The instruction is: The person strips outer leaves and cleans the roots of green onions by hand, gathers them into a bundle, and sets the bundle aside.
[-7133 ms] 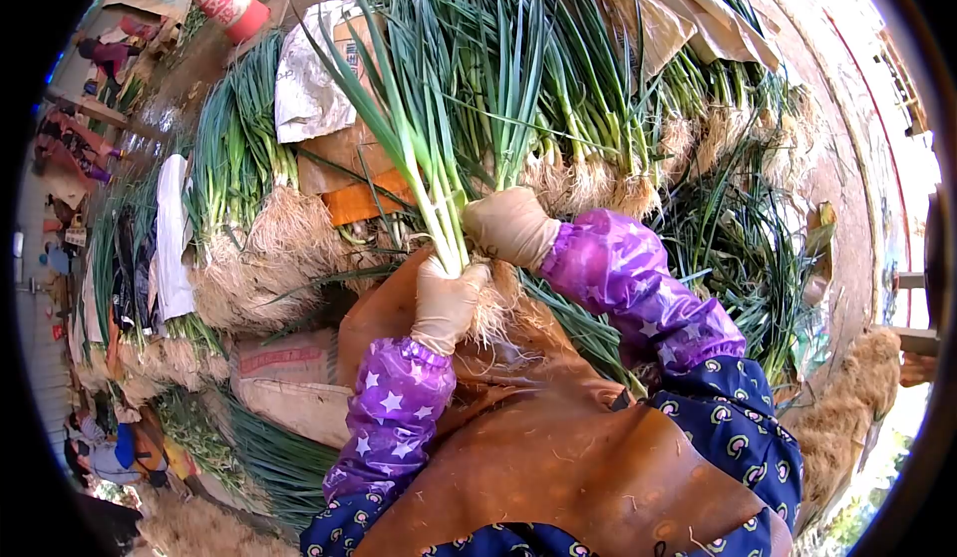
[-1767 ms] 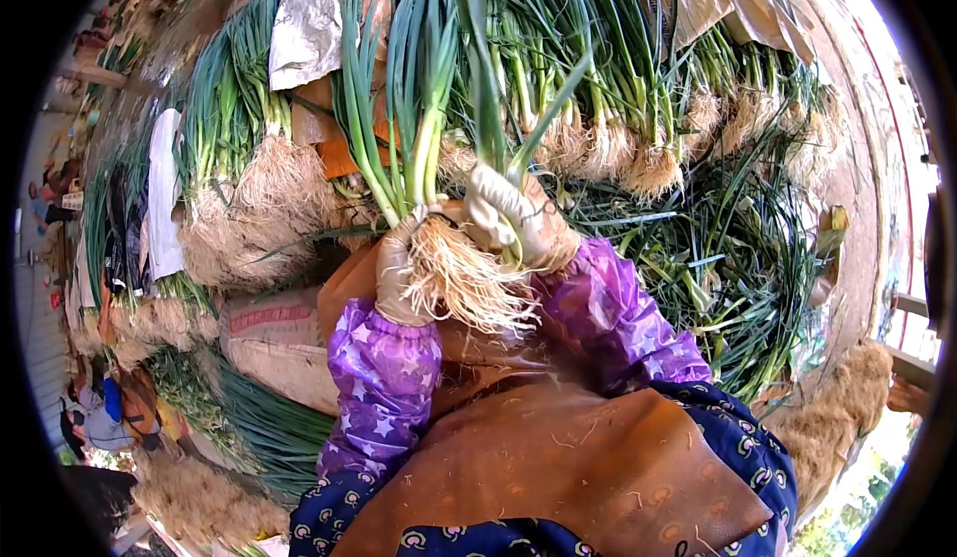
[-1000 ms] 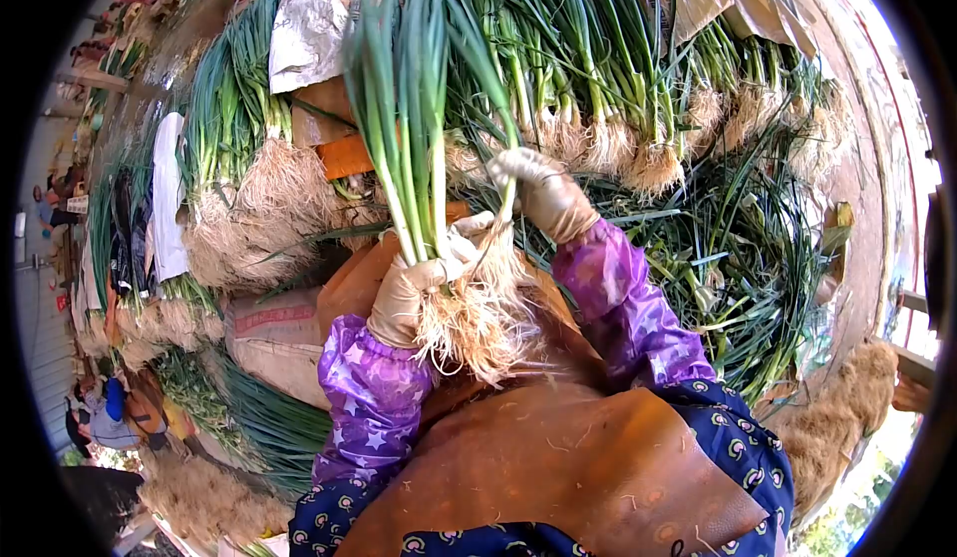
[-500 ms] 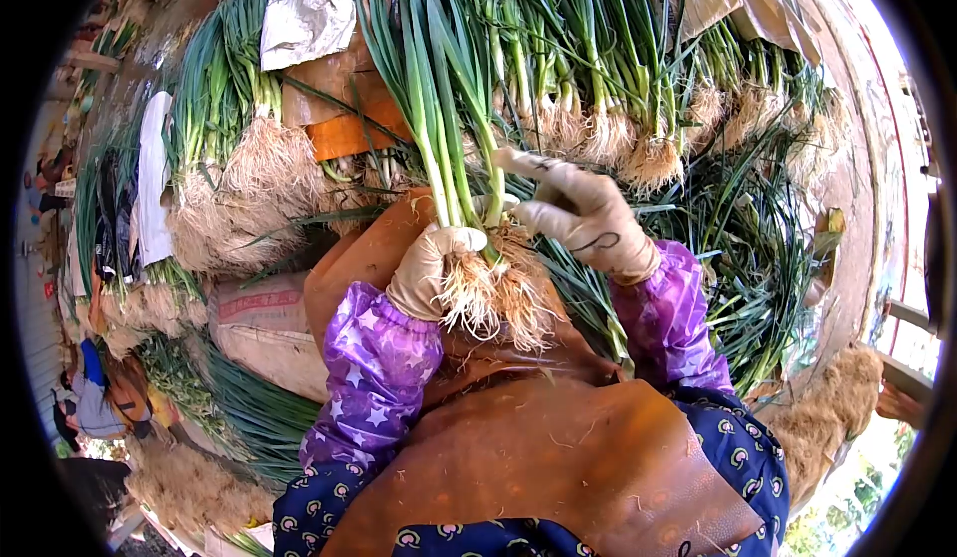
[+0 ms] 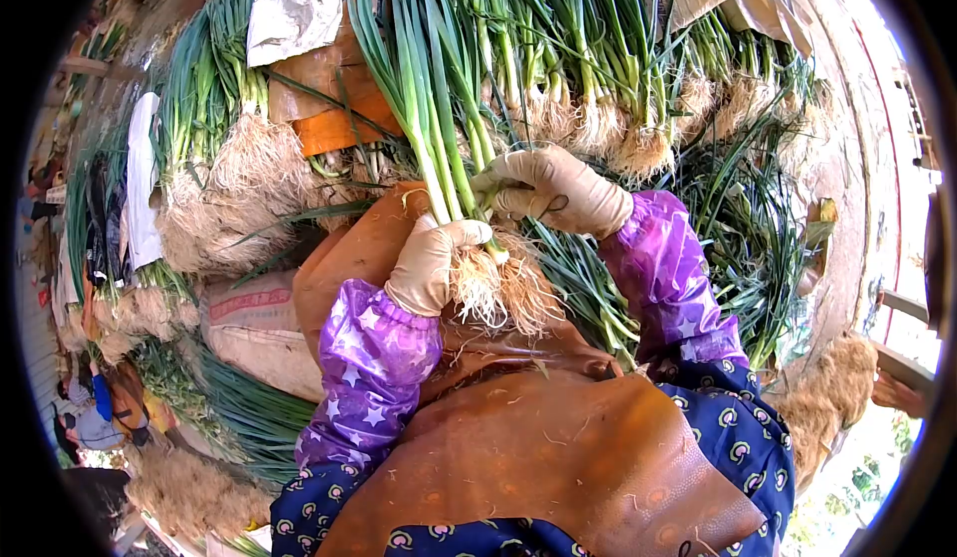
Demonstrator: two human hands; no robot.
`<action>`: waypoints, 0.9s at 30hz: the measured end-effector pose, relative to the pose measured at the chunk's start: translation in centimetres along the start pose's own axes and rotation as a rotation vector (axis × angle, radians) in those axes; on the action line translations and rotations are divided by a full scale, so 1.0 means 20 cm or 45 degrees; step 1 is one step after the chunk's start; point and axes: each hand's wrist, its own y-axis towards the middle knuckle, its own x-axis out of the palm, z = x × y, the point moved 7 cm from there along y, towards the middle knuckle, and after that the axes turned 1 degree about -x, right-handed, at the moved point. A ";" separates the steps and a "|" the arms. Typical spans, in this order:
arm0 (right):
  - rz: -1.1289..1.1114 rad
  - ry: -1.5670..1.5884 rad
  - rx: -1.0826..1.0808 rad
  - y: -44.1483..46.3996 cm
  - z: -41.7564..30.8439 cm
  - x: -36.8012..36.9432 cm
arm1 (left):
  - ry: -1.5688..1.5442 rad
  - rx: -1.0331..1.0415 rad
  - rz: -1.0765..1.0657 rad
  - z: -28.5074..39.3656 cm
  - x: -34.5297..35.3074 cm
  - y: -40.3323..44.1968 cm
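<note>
A small bunch of leeks [image 5: 439,163] stands leaf-up before me, its pale, bushy roots [image 5: 503,283] hanging over my lap. My left hand [image 5: 431,263], in a cream glove, is wrapped round the white stems just above the roots. On the right side of the same bunch, my gloved right hand [image 5: 558,190] has its fingers closed at the lower stems. Its fingertips are partly hidden, and whether they pinch a stem or a loose leaf is hard to make out.
A row of rooted leeks [image 5: 598,78] lies behind the bunch, with more leeks [image 5: 249,148] at the left. Loose green leaves [image 5: 738,248] are heaped at the right. A pale sack [image 5: 254,323] lies left of my brown apron [image 5: 528,457]. People [image 5: 100,422] sit far left.
My right hand has gone from outstretched fingers beside the bunch to fingers closed against its right side. My left hand keeps its grip on the stems. The view has shifted slightly.
</note>
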 end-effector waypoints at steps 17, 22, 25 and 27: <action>0.152 0.153 0.247 -0.18 -0.08 0.02 | 0.375 0.131 -0.131 -0.06 -0.18 0.15; 0.140 0.271 0.336 -0.05 0.07 0.18 | -0.276 0.095 -0.198 0.03 0.00 0.05; 0.275 -0.385 -0.101 -0.04 -0.01 0.19 | -0.329 -0.001 -0.198 0.01 -0.11 0.12; 0.275 -0.452 -0.104 -0.05 -0.03 0.20 | -0.419 -0.081 -0.249 -0.01 -0.09 0.12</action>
